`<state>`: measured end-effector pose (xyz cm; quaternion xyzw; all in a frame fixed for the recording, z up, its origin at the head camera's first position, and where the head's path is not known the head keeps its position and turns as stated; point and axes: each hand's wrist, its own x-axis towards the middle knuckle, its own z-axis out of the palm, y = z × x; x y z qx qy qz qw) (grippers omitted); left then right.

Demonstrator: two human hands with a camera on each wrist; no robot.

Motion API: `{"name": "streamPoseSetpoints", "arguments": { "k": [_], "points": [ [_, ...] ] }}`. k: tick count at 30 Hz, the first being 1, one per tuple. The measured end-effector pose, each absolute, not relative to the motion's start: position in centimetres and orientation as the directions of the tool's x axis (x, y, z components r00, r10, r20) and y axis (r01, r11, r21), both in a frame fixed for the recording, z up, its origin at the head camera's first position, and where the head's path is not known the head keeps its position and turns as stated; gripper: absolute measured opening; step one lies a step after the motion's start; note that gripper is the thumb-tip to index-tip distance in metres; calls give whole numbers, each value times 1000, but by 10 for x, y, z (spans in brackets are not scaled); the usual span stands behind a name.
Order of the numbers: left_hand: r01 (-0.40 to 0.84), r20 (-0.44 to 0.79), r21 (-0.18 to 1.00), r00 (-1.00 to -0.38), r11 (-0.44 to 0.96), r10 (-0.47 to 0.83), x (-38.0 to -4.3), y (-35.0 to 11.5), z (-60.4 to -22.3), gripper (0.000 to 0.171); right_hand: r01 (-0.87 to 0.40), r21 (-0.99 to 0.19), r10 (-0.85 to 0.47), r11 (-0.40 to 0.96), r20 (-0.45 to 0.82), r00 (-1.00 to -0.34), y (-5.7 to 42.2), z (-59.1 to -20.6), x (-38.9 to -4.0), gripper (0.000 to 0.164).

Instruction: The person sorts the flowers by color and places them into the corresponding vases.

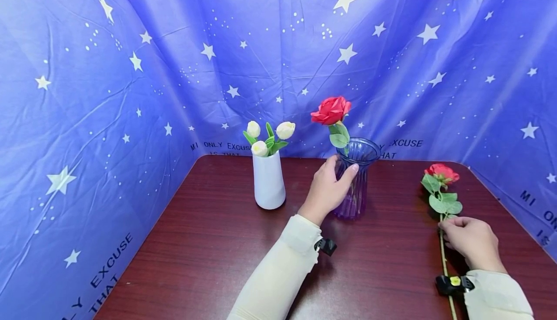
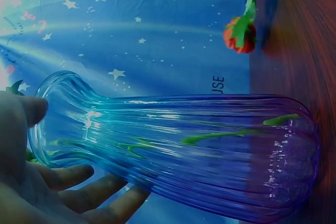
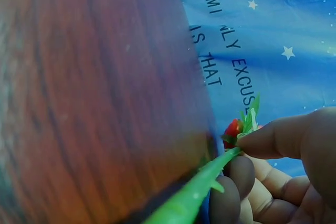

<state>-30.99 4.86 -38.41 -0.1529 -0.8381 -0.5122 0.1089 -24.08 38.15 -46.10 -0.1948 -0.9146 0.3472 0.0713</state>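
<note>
My left hand [image 1: 326, 189] holds the ribbed glass vase [image 1: 359, 187] near its neck, thumb on one side and fingers on the other. Blue at the top, the vase shades to purple at its base and stands upright on the table. A red rose [image 1: 331, 110] rises from it, and its green stem shows through the glass in the left wrist view. Over on the right, my right hand [image 1: 473, 242] pinches the stem of a second red rose [image 1: 441, 172] between thumb and fingers, below the leaves. In the right wrist view this green stem [image 3: 191, 192] runs toward the camera.
Left of the glass vase stands a white vase [image 1: 268, 184] with several white tulips [image 1: 259, 148]. Both vases are on a dark reddish wooden table [image 1: 183, 257]. A blue star-patterned cloth [image 1: 270, 35] hangs behind and along the sides.
</note>
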Motion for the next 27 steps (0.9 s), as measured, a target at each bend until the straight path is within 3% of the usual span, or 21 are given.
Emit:
{"name": "streamPoseSetpoints", "arguments": {
  "k": [10,16,27],
  "points": [
    [375,349,825,-927,423,140,-312,48,-385,70,265,-730,437,630,51,-898,376,-456,-240,38],
    [378,352,821,-925,428,141,-311,47,-384,69,231,-832,458,504,30,-889,374,-455,-241,34],
    [377,347,816,-926,439,149,-311,48,-384,70,258,-860,594,441,64,-802,371,-446,-239,15]
  ]
}}
